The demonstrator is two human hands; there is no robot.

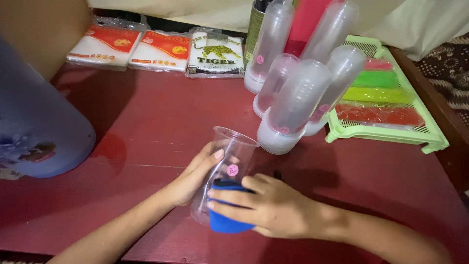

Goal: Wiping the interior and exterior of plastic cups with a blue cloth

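Clear plastic cup [229,161] — left hand [193,178] steadies, right hand [271,208] presses blue cloth [225,222].

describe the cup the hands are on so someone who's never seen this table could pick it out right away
On the dark red table, look at the near edge, in front of the leaning stacks of clear cups. The cup is a single clear one, tilted, with the left hand on its side and the right hand pressing a blue cloth to it. Unlike the stacks, it is alone and held.
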